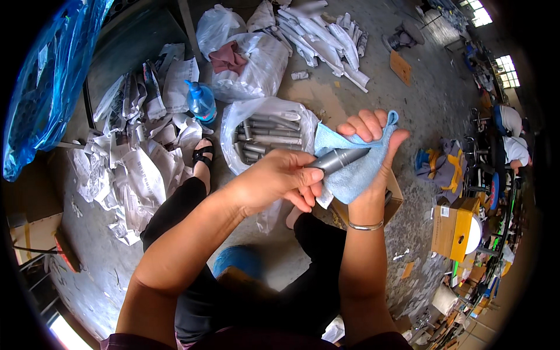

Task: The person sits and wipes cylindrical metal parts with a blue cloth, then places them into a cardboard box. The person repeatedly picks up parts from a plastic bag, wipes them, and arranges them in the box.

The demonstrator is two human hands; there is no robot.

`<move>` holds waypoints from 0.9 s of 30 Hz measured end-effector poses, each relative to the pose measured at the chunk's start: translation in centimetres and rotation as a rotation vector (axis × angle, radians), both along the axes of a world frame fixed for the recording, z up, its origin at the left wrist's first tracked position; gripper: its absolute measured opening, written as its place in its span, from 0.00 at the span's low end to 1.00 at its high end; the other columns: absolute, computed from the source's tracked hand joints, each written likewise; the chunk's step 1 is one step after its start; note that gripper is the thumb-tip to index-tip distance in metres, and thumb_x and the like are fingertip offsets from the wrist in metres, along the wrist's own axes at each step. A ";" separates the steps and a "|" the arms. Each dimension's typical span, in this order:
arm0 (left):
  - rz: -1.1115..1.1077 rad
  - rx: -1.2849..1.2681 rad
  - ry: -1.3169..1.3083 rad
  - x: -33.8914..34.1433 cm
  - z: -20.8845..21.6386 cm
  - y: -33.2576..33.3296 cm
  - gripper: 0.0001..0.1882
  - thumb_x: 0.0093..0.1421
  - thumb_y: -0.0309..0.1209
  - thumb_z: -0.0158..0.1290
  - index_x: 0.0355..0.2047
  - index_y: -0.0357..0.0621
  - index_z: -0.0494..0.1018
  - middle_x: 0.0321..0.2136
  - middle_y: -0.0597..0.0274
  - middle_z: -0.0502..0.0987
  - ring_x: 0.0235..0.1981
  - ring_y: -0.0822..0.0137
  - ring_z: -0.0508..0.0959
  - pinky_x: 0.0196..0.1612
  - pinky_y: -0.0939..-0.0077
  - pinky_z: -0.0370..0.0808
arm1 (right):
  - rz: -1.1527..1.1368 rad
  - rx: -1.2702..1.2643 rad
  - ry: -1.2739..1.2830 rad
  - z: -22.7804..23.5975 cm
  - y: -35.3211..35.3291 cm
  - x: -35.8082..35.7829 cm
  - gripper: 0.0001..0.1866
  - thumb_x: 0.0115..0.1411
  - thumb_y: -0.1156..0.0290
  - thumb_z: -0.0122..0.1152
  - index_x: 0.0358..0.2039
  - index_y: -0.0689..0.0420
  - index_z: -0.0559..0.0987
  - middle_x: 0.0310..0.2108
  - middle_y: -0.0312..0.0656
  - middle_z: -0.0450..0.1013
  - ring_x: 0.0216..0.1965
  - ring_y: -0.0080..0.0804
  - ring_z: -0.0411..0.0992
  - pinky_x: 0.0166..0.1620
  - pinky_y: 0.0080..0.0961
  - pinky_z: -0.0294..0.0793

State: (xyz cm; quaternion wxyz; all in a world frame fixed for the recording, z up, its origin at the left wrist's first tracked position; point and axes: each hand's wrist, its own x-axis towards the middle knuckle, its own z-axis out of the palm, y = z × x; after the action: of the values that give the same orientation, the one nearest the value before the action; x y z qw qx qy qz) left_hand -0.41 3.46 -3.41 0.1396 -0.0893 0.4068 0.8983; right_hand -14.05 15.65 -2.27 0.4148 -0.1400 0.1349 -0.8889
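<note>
Grey metal tube (338,160): long axis left-right, between both hands. Left hand (280,178) clamps its near end; right hand (373,146) wraps blue cloth (356,172) around far end.

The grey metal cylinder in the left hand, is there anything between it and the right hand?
Yes. A light blue cloth lies between the grey metal cylinder and the right hand, draped over that palm. The left hand grips the cylinder's other end directly.
</note>
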 end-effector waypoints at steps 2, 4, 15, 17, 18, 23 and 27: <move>0.137 -0.170 0.055 -0.2 0.0 0.7 0.14 0.59 0.35 0.54 0.36 0.33 0.72 0.26 0.59 0.76 0.25 0.71 0.77 0.27 0.78 0.75 | -0.064 0.078 0.033 -0.1 0.1 0.0 0.21 0.51 0.47 0.60 0.31 0.48 0.66 0.26 0.27 0.58 0.31 0.22 0.58 0.48 0.30 0.63; 0.274 -0.471 0.130 -0.3 0.1 1.2 0.13 0.58 0.33 0.56 0.34 0.32 0.72 0.24 0.61 0.76 0.24 0.72 0.76 0.26 0.78 0.73 | -0.159 0.194 0.064 0.0 -0.1 0.2 0.21 0.51 0.46 0.61 0.31 0.49 0.66 0.26 0.28 0.59 0.32 0.22 0.59 0.49 0.31 0.64; -0.002 0.225 -0.056 -0.2 0.1 -0.3 0.23 0.62 0.44 0.50 0.37 0.30 0.70 0.28 0.53 0.76 0.28 0.68 0.77 0.33 0.77 0.77 | -0.030 -0.075 -0.112 0.0 0.7 -0.6 0.21 0.52 0.47 0.59 0.32 0.49 0.66 0.26 0.28 0.57 0.32 0.23 0.59 0.49 0.31 0.62; 0.078 0.187 -0.061 -0.2 0.1 0.0 0.20 0.61 0.41 0.52 0.36 0.31 0.70 0.27 0.55 0.76 0.27 0.69 0.77 0.33 0.77 0.77 | -0.045 -0.042 -0.092 0.4 0.7 -0.5 0.20 0.53 0.48 0.58 0.32 0.49 0.66 0.26 0.27 0.57 0.33 0.22 0.59 0.49 0.31 0.62; 0.119 0.168 -0.065 -0.2 0.1 0.3 0.18 0.61 0.39 0.52 0.36 0.32 0.69 0.26 0.56 0.76 0.27 0.69 0.77 0.32 0.77 0.76 | -0.052 -0.025 -0.084 0.5 0.6 -0.4 0.19 0.53 0.48 0.58 0.32 0.49 0.66 0.26 0.27 0.57 0.33 0.22 0.59 0.49 0.31 0.63; 0.344 -0.081 0.092 -0.6 -0.9 1.2 0.10 0.54 0.23 0.59 0.34 0.35 0.70 0.25 0.62 0.74 0.25 0.74 0.75 0.29 0.79 0.74 | -0.068 0.130 -0.005 -0.2 0.0 0.2 0.18 0.55 0.49 0.58 0.31 0.49 0.67 0.26 0.28 0.59 0.34 0.23 0.61 0.50 0.31 0.65; 0.492 -0.217 0.170 -0.8 -1.4 1.7 0.13 0.48 0.16 0.61 0.32 0.35 0.70 0.24 0.64 0.73 0.25 0.77 0.74 0.27 0.82 0.72 | -0.098 0.208 0.026 -0.3 -0.6 0.6 0.17 0.55 0.50 0.59 0.30 0.49 0.68 0.26 0.28 0.61 0.35 0.23 0.63 0.51 0.33 0.66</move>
State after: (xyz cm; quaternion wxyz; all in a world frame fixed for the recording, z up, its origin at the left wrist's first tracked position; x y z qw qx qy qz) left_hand -1.22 5.13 -4.77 -0.1275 -0.1239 0.4770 0.8607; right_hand -13.42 15.03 -2.55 0.3815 -0.1009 0.2382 -0.8875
